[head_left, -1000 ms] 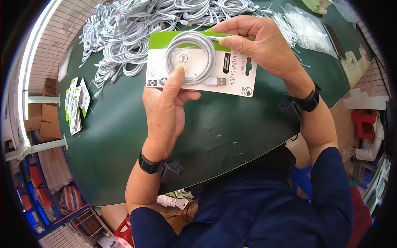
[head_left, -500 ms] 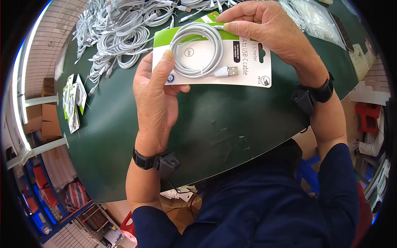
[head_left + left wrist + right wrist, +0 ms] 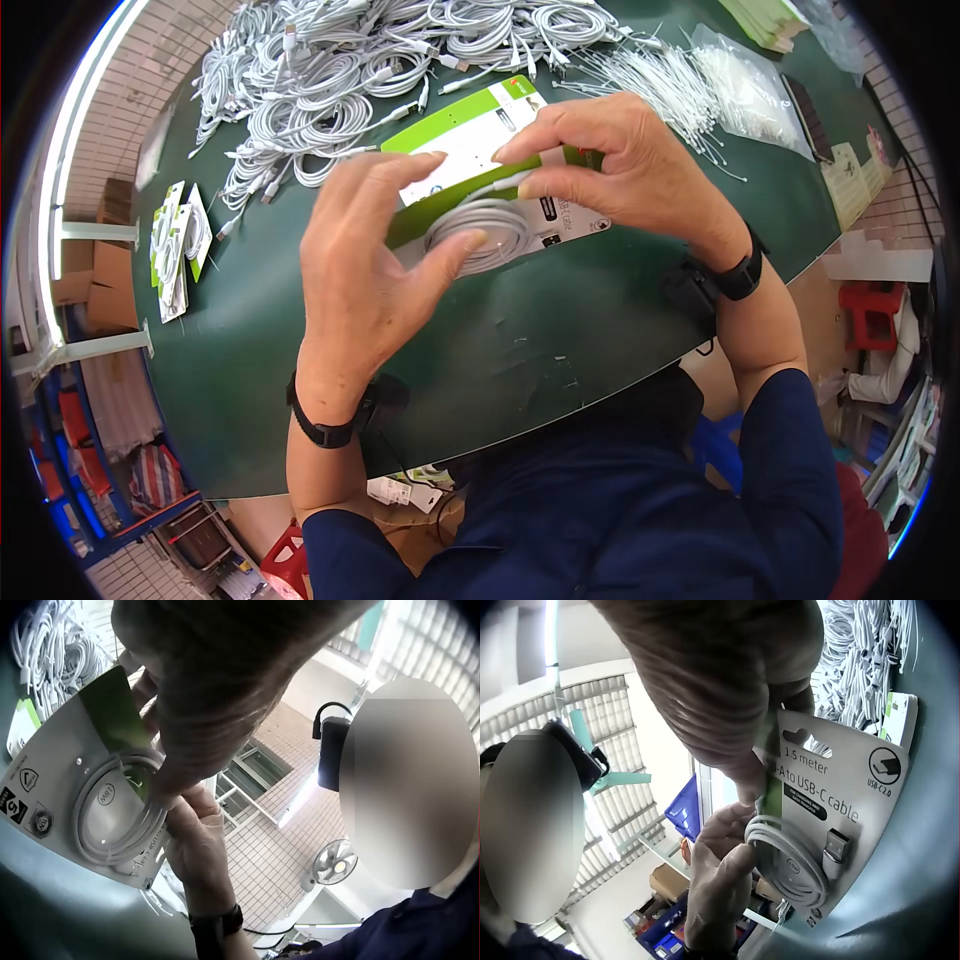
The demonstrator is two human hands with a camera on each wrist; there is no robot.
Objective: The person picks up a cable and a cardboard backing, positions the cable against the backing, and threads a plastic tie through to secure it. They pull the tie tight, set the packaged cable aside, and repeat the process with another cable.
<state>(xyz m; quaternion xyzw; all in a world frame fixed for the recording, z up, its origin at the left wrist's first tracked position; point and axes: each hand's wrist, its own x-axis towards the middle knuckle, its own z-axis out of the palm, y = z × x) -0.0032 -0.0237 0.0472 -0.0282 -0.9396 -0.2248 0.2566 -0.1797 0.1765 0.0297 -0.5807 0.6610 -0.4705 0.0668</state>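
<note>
- Above the green counter [image 3: 300, 330], both hands hold a packaging card [image 3: 470, 135] with a coiled cable [image 3: 480, 232] on it.
- A second ago the card faced the camera flat, print readable; now it is tipped away, its green top edge bent over the coil, and the hands have closed in over it.
- I judge the cable is being fixed to the card, the green flap coming down over the coil.
- The left hand [image 3: 360, 270] has its fingers spread and half curled, the thumb pressing the coil against the card.
- The right hand [image 3: 610, 165] pinches the card's top edge and the cable strand there, fingers narrow.
- The card is stiff, glossy white board with a green band, black print and a hang slot.
- The cable is pale, braided-looking, wound in a neat round coil, with a metal USB plug [image 3: 834, 851] at the end.
- Behind lies a heap of loose cables [image 3: 340, 70]; carded ones [image 3: 180, 250] sit at the left; thin white ties [image 3: 660, 85] and a clear bag [image 3: 750, 80] at the right.
</note>
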